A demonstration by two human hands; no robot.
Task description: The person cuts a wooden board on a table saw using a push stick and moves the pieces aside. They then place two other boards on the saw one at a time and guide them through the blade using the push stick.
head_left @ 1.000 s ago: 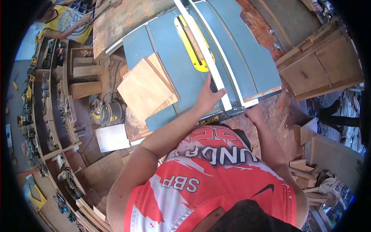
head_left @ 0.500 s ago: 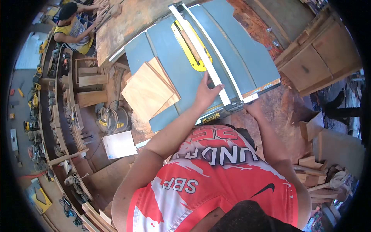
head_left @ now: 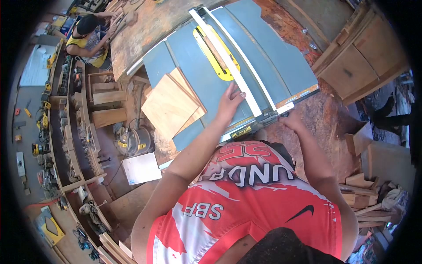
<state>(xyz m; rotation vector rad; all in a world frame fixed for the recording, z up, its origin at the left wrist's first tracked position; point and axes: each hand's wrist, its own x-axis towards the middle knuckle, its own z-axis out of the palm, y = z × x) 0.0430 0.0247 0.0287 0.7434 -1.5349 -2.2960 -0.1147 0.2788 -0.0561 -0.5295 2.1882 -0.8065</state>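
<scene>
A grey-blue table saw (head_left: 281,66) fills the top centre, with a yellow throat plate (head_left: 225,76) set in its top. A long white rip fence (head_left: 249,101) runs across the saw top beside the plate. My left hand (head_left: 229,103) is at the fence's near left side, fingers apart, thumb close to its edge. At the saw's front rail (head_left: 303,93), my right hand (head_left: 291,121) has its fingers curled round a black knob (head_left: 285,114) near the fence end. Plywood pieces (head_left: 169,105) lie stacked on the saw's left side.
A shop vacuum (head_left: 134,140) and a white panel (head_left: 141,169) stand left of the saw. Shelves (head_left: 74,181) of tools and wood curve down the left. Another person (head_left: 89,42) works at the top left. Wood offcuts (head_left: 358,198) are piled at the right.
My left hand has drawn back to the left, its thumb coming off the top of the fence. My right hand stays by the rail. The view has shifted slightly.
</scene>
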